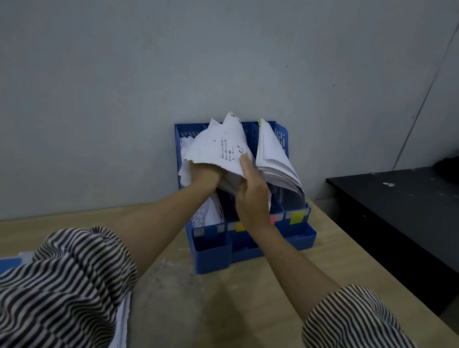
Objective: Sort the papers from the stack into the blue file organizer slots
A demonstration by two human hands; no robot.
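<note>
The blue file organizer (295,236) stands against the wall at the back of the wooden desk. White papers fill its slots. My left hand (204,175) reaches into a middle slot and grips a crumpled white sheet (220,144) with printed text; its fingers are hidden under the paper. My right hand (251,193) is just to the right, fingers straight against the same sheet and the papers behind it. A thick bundle of papers (275,161) leans in the right slot. The paper stack (121,327) lies at the lower left, mostly hidden under my striped sleeve.
Coloured tabs, yellow (297,218) and pink (272,219), mark the organizer's front dividers. A black table (406,203) with a dark bundle on it stands to the right, across a gap. The grey wall is directly behind the organizer.
</note>
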